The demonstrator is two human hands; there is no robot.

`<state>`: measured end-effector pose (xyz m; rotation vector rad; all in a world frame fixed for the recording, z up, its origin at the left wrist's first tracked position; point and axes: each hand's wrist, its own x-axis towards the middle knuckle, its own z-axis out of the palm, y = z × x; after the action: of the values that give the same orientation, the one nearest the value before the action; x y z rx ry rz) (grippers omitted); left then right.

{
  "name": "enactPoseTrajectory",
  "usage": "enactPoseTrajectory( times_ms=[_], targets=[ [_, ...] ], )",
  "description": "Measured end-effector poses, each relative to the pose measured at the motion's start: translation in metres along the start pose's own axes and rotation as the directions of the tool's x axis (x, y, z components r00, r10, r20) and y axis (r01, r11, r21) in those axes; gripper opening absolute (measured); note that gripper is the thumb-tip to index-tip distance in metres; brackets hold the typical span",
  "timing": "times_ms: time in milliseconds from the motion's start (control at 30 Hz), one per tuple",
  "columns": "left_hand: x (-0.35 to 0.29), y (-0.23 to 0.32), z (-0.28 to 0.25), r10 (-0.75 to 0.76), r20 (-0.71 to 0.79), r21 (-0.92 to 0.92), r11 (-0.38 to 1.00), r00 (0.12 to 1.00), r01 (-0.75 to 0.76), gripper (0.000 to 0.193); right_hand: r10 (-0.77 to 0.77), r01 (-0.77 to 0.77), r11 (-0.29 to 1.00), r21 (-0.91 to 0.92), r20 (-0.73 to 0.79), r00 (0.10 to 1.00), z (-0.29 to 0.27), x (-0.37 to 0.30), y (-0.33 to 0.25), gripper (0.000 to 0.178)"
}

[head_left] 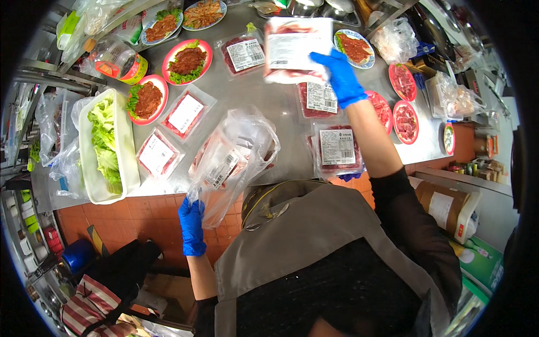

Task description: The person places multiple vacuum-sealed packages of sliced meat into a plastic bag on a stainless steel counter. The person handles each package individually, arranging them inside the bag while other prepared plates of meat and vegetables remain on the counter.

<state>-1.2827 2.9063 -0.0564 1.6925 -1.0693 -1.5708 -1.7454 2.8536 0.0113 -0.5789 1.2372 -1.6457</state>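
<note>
My right hand (342, 78), in a blue glove, grips the right edge of a clear pack of meat (297, 50) with a white label, held up over the far middle of the metal table. By the near table edge my left hand (192, 227), also gloved in blue, is closed on the rim of a clear plastic bag (255, 126). Inside that bag lies at least one labelled meat pack (224, 168). Flat red meat packs rest around it: two to its left (188, 115), (157, 154), one beyond it (244, 53), and two on the right (320, 100), (337, 149).
A white bin of lettuce (132, 163) stands at the table's left, near an oil bottle (118, 60). Plates of dressed meat (188, 60) sit along the far left. Red-rimmed plates of raw meat (405, 121) are at right. A brown container (443, 208) stands below.
</note>
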Motion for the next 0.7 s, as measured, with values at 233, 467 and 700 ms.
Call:
enactPoseTrajectory(
  times_ms=[233,467,700],
  targets=[
    [-0.008,-0.001,0.001,0.007,0.055,0.019,1.0,0.998,-0.008,0.018,0.157,-0.083,0.922,-0.378,0.168,0.973,0.049,0.043,0.091,0.031],
    [-0.006,-0.009,-0.001,-0.043,0.075,-0.06,0.997,0.996,0.047,0.022,0.072,0.162,0.765,-0.624,0.332,0.94,0.05,0.004,0.124,0.034],
    [-0.007,-0.011,-0.002,-0.057,0.06,-0.099,0.993,0.997,0.063,0.022,0.102,0.298,0.756,-0.584,0.553,0.827,0.067,-0.046,0.133,0.038]
  ],
)
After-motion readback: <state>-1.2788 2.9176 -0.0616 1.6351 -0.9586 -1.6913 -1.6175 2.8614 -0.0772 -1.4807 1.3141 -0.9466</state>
